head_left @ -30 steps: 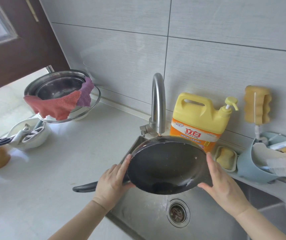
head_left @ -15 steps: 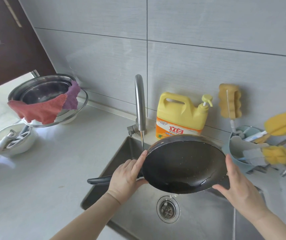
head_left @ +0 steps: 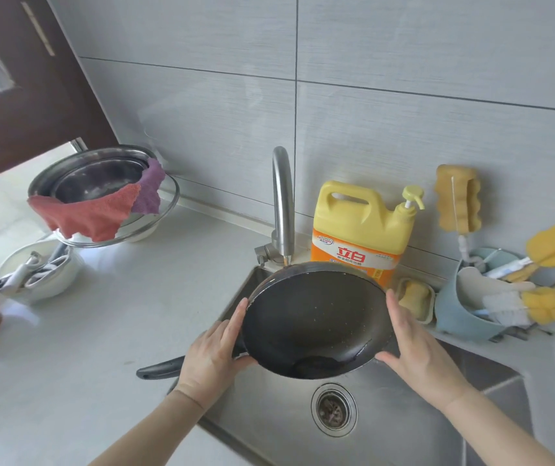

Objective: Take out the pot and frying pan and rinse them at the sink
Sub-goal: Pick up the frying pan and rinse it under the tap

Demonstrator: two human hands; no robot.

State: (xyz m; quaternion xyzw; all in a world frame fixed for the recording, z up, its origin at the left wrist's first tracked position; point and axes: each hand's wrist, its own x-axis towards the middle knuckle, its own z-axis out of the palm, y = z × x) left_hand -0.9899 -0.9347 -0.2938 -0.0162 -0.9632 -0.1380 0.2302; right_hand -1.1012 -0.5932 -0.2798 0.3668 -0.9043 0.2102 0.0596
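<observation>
Head view: pale countertop [head_left: 108, 331], steel sink [head_left: 269, 418], grey tiled wall [head_left: 403, 95].

1. The pan [head_left: 313, 321], tilted between both hands, fills the space under the tap [head_left: 282, 203].
2. A detergent jug [head_left: 360, 227] and soap dish [head_left: 415, 299] crowd the back ledge.
3. The counter [head_left: 108, 331] left of the sink [head_left: 269, 418] lies open.
</observation>
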